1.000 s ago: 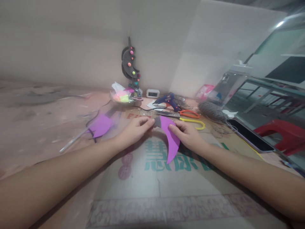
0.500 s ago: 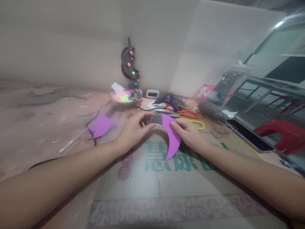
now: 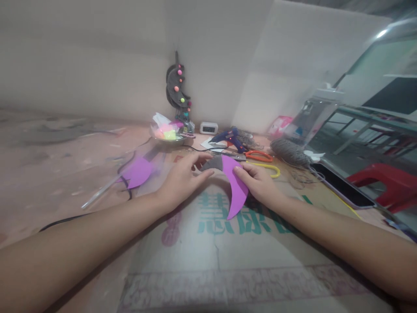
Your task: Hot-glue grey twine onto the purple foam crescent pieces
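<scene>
A purple foam crescent (image 3: pixel 235 187) lies over a sheet of printed cardboard (image 3: pixel 208 243) in front of me. Its upper tip is covered by a small grey felt piece (image 3: pixel 213 163). My left hand (image 3: pixel 184 177) pinches the grey piece between thumb and fingers. My right hand (image 3: pixel 259 183) grips the crescent's right edge, thumb on top. Both hands are closed on the work.
A second purple foam piece (image 3: pixel 138 171) lies to the left. Behind are a bowl of coloured pom-poms (image 3: pixel 167 132), a dark moon decoration (image 3: pixel 177 89), a small clock (image 3: pixel 208 127), a blue glue gun (image 3: pixel 230 137), orange scissors (image 3: pixel 259 155), yellow-handled scissors (image 3: pixel 269 167), grey yarn (image 3: pixel 289 152), and a phone (image 3: pixel 342 184).
The crescent has been lifted a little toward the far side and turned slightly. My left hand has spread its fingers further over the grey piece.
</scene>
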`<state>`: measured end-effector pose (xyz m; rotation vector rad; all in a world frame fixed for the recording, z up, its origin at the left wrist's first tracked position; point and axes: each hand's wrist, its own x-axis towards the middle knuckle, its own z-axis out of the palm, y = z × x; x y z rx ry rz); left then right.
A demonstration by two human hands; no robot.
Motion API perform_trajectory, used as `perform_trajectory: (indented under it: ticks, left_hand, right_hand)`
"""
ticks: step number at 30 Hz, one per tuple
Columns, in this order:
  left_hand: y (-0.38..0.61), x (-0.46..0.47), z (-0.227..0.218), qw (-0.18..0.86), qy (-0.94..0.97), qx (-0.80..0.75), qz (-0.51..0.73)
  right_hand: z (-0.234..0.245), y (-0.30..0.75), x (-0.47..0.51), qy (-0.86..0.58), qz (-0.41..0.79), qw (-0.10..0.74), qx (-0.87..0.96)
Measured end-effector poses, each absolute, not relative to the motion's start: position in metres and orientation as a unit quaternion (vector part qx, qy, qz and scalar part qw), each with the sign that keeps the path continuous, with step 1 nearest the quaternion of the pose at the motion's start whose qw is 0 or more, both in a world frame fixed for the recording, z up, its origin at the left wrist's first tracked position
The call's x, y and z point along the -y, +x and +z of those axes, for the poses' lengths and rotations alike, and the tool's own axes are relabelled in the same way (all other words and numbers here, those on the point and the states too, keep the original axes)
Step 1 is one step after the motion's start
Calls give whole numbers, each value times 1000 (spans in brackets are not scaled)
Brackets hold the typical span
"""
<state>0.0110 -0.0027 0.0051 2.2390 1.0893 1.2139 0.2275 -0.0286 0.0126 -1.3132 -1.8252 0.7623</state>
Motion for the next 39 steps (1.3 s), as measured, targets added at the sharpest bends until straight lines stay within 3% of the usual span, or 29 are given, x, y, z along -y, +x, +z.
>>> perform_trajectory:
  ticks: [39]
  left_hand:
    - [8,1,6,128,812,-365,437]
  right_hand:
    - [13,228,26,-508,311,365,715]
